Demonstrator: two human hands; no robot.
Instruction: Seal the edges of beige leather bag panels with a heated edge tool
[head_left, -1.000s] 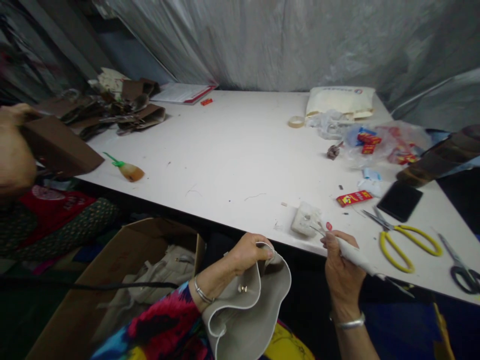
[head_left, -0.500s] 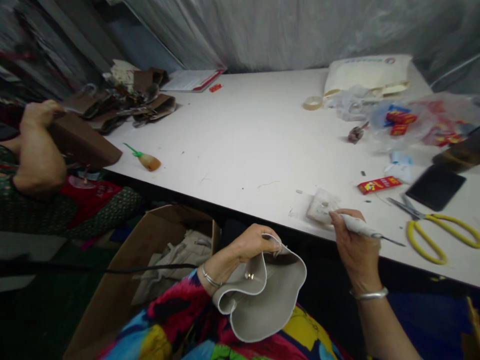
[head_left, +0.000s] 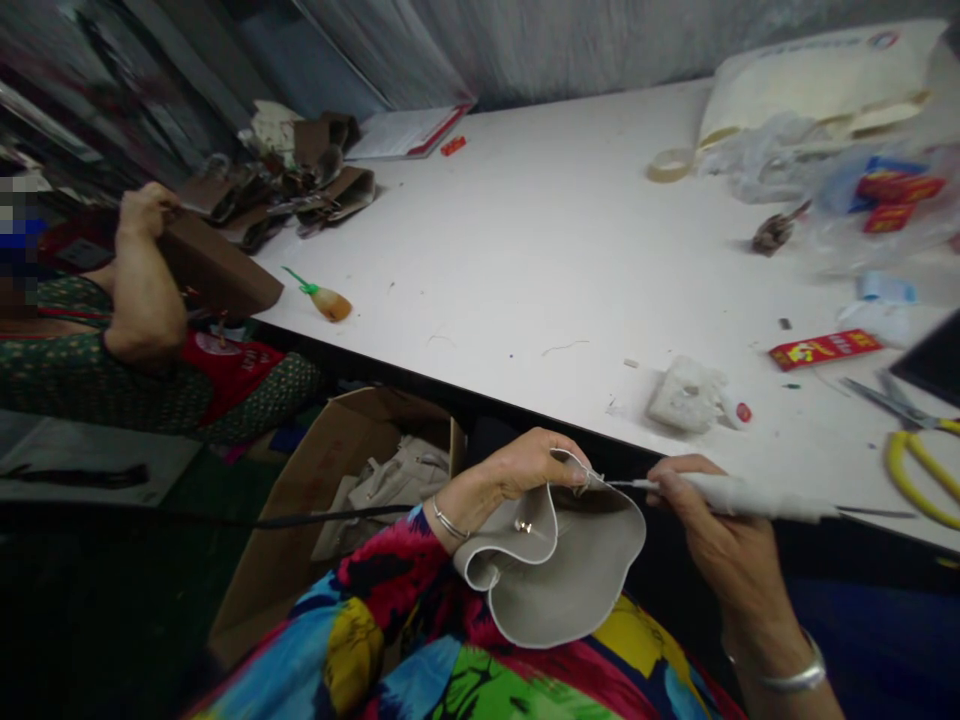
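Scissors (head_left: 912, 413), tape (head_left: 670, 174) and block (head_left: 682, 394) occupy the table (head_left: 487, 240) near hands (head_left: 534, 466) gripping grey material (head_left: 566, 595) (left), white tool (head_left: 754, 497) (right).

the grey pouch (head_left: 577, 585) looks like smooth, matt leather, its clasp (head_left: 523, 527) shiny metal. the white tool (head_left: 739, 495) looks like smooth plastic with a thin metal tip (head_left: 621, 484). the pale block (head_left: 686, 393) is rough, the tabletop (head_left: 487, 250) smooth, the box (head_left: 262, 560) matt cardboard, the bangle (head_left: 799, 678) polished metal, the clear bag (head_left: 832, 235) crinkled, glossy plastic.

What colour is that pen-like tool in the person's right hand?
The pen-like tool is mostly white; it shows best in the head view.
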